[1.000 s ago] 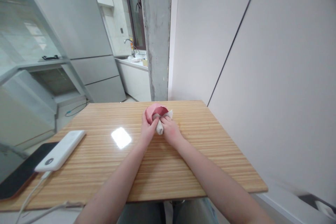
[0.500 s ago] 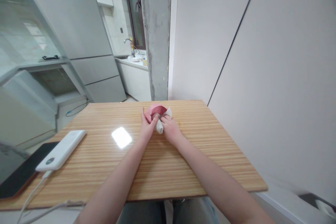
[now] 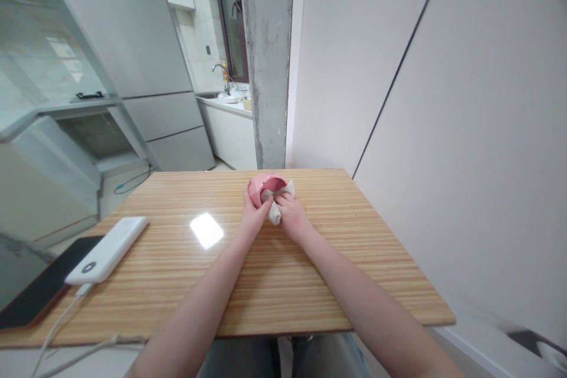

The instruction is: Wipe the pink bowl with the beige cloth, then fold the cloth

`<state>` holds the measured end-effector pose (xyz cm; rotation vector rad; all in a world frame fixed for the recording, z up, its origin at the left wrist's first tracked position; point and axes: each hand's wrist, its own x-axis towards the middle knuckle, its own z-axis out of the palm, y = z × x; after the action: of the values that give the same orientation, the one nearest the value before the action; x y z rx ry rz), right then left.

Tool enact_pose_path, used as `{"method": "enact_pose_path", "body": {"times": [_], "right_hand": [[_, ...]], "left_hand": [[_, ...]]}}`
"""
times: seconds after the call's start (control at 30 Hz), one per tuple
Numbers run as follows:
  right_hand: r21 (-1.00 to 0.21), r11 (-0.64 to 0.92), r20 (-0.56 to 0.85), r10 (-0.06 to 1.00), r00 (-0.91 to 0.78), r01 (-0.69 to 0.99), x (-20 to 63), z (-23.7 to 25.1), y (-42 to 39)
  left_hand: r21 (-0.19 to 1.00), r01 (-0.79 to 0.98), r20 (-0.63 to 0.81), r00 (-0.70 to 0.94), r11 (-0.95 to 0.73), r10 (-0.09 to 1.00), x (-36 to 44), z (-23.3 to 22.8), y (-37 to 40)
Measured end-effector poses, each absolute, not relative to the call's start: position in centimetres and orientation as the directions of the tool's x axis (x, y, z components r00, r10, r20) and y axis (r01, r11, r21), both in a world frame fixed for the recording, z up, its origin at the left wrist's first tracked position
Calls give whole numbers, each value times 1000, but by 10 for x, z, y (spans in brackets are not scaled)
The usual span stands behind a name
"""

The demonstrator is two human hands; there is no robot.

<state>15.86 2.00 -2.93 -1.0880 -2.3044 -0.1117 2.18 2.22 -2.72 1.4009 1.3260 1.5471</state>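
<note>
- Left hand (image 3: 253, 213) is clamping a glossy pink rounded bowl (image 3: 263, 183)!
- Right hand (image 3: 294, 215) is pinching crumpled white cloth (image 3: 275, 214) at its opening
- Seemingly wiping; next stroke is needing steady bracing

Pink bowl (image 3: 261, 185) partly hidden behind cloth (image 3: 274, 214)

White power bank (image 3: 110, 248), grey fridge (image 3: 119, 29)

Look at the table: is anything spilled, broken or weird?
I see nothing spilled or broken. The pink bowl is tipped, but the left hand holds it while the right hand holds a pale cloth. The white patch on the table looks odd, but is probably just reflected light.
</note>
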Motion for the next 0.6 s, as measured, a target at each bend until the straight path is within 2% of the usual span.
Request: {"method": "enact_pose_path", "body": {"times": [0.1, 0.3, 0.4, 0.5, 0.6], "right_hand": [[-199, 691, 542, 668, -509, 695, 159, -31, 23], [-104, 655, 504, 684, -528, 748, 159, -25, 20], [-100, 641, 493, 696, -522, 761, 159, -28, 20], [-141, 659, 507, 689, -518, 738, 158, -35, 22], [-181, 660, 502, 699, -508, 729, 158, -39, 24]], "left_hand": [[952, 182, 281, -204, -245, 938, 20, -29, 25], [861, 386, 400, -111, -332, 910, 2, -17, 24], [886, 321, 395, -149, -334, 906, 10, -21, 22], [931, 229, 329, -192, -284, 925, 21, -26, 19], [946, 236, 273, -205, -224, 940, 20, -25, 19]]}}
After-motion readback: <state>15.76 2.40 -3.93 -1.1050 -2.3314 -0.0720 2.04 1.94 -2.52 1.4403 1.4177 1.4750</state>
